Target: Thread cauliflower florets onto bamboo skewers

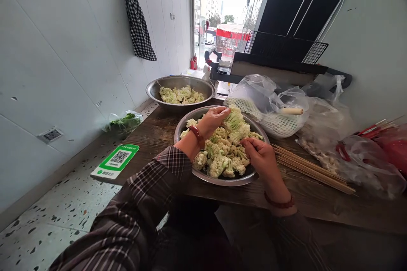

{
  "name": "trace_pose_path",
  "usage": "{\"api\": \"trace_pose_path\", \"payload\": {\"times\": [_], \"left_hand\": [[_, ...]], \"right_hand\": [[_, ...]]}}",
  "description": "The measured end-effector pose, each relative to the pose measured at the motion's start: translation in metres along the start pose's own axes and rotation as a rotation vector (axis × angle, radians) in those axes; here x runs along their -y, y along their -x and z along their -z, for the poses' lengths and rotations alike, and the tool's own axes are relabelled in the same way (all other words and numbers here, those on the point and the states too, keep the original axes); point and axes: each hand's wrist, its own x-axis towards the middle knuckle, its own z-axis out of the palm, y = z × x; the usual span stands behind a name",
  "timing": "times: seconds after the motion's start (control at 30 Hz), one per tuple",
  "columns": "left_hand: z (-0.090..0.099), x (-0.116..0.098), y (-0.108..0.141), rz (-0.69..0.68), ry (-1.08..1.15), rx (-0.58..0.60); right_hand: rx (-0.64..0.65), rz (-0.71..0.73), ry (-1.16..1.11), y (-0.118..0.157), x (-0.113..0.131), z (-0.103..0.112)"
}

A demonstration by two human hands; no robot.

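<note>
My left hand [213, 120] is closed on a pale green-white piece of cauliflower [235, 122], held above a metal bowl [219, 181]. My right hand [261, 154] is closed in a pinch at the lower right of that piece; what its fingertips hold is too small to make out. Loose cauliflower florets [219, 159] fill the bowl under both hands. To the right of the bowl, a bundle of thin wooden skewers [313, 170] lies on the dark wooden table [152, 129].
A second metal bowl [152, 93] behind holds more cauliflower, with thin sticks showing. Plastic bags [327, 118] crowd the right side. A green QR-code card [117, 159] lies at the table's left corner. Bagged greens [124, 122] rest beyond the left edge.
</note>
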Motion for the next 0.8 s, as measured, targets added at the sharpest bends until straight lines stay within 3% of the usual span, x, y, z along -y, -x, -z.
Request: {"api": "trace_pose_path", "payload": {"times": [0.2, 0.57, 0.8], "left_hand": [[-0.0001, 0.0028, -0.0016, -0.028, -0.015, 0.045], [-0.0056, 0.0043, -0.0015, -0.027, 0.000, 0.013], [0.0004, -0.0005, -0.0035, 0.133, 0.168, -0.076]], "right_hand": [[0.008, 0.026, 0.058, 0.0009, 0.0024, 0.0004], [-0.027, 0.008, 0.019, -0.0013, 0.0000, 0.0007], [0.030, -0.106, -0.205, -0.0066, 0.0081, -0.0031]]}}
